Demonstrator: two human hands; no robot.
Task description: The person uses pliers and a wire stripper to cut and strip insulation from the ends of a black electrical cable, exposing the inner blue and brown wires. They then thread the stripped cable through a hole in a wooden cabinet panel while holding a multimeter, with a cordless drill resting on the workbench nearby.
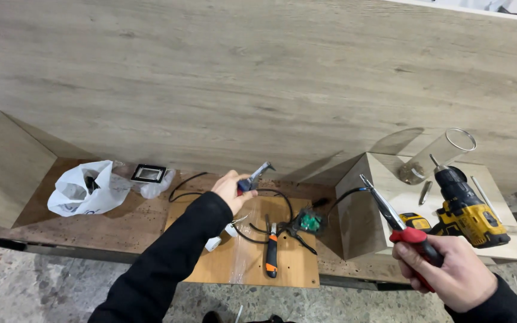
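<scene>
My left hand (pixel 233 190) is raised over a small brown board (pixel 252 263) and grips a blue-handled pliers-like tool (pixel 256 176) whose metal tip points up and right. My right hand (pixel 447 272) holds red-handled long-nose pliers (pixel 396 224); their thin jaws point up and left and pinch the end of a black wire (pixel 345 195). That wire runs down to a green electrical part (pixel 310 222) on the board. Another black wire (pixel 273 194) loops beside my left hand. An orange-and-black tool (pixel 270 251) lies on the board.
A yellow-and-black cordless drill (pixel 465 206) and a clear glass jar (pixel 441 154) rest on a wooden block (pixel 384 185) at the right. A white plastic bag (pixel 85 188) and a black square frame (pixel 148 173) lie at the left. A large wood-grain panel (pixel 240 78) stands behind.
</scene>
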